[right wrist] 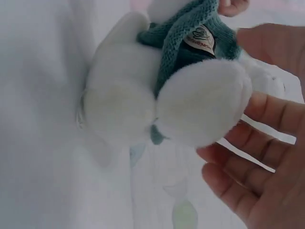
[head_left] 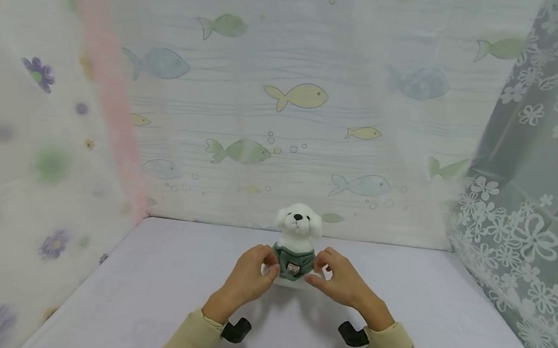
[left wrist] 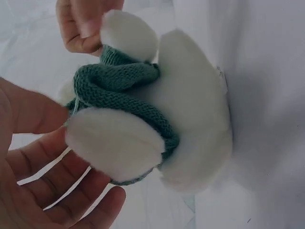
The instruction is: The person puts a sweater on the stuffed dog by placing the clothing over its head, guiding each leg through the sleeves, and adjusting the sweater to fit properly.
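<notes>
The white plush dog (head_left: 296, 244) sits upright on the counter (head_left: 161, 296), just between my two hands, with its face turned to me. My left hand (head_left: 251, 274) has its thumb and forefinger bent close together at the tip of the front paw (left wrist: 114, 140) on that side, and it seems to hold this paw lightly; my other fingers there are spread loosely behind it. My right hand (head_left: 341, 280) does nearly the same on the opposite side: the thumb lies by the edge of the green knitted garment (head_left: 294, 259), and the bent forefinger is against the tip of the other front paw (right wrist: 200, 102), with the remaining fingers spread apart. How strongly I press on either side, I cannot tell. The small label (right wrist: 200, 38) on the garment is between my hands and looks toward me.

In my judgement, the step in hand is an adjusting one: I handle both front paws together, and maybe settle the knit around them. It is rolled and folded near my left fingers. The next move would call, I think, for a soft and equal touch from both sides, since one stronger pull could tip the toy toward that hand or twist the garment.
</notes>
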A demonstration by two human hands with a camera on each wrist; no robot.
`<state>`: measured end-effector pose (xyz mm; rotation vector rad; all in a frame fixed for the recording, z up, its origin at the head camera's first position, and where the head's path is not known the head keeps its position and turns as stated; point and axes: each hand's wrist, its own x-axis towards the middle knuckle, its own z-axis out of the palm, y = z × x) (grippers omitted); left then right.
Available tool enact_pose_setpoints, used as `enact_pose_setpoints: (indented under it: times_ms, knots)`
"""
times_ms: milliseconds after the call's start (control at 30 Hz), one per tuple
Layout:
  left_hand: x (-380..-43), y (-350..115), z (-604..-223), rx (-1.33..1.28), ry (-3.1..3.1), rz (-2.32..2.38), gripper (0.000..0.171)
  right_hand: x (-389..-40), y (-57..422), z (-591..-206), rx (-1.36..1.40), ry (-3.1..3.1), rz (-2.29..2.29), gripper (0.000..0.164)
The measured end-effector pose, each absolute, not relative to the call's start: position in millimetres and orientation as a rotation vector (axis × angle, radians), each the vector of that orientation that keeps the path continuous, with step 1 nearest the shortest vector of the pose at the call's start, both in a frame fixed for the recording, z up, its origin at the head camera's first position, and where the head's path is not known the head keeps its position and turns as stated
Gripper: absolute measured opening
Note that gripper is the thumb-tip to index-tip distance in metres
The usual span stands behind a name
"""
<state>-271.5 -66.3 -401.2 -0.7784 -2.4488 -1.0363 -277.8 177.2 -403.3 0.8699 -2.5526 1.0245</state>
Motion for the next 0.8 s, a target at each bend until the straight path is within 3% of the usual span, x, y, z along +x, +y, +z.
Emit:
enact_pose_setpoints:
  times_ms: [133,267,567,800]
  knots:
    - [-271.0,-66.2,-401.2,-0.776,-2.443,-1.032,0.016,-279.8,174.1,-406.8,0.863,-2.465,0.977,0.015]
    - [-269.9,-65.9,-400.9,-0.786,-2.474,-0.976,0.026,-282.1,169.6,-413.6,0.893,-2.36,0.881,0.021]
    - [-271.2,-65.0,-402.6,-0.794,-2.43,-0.891,0.017,-278.9,161.6,-415.2,0.899,-2.298,0.828,0.028]
    - [-272.3,-66.3,-404.1,-0.904,-2.418,-0.888,0.023,-277.1,161.7,-415.3,0.892,-2.364,0.763,0.021]
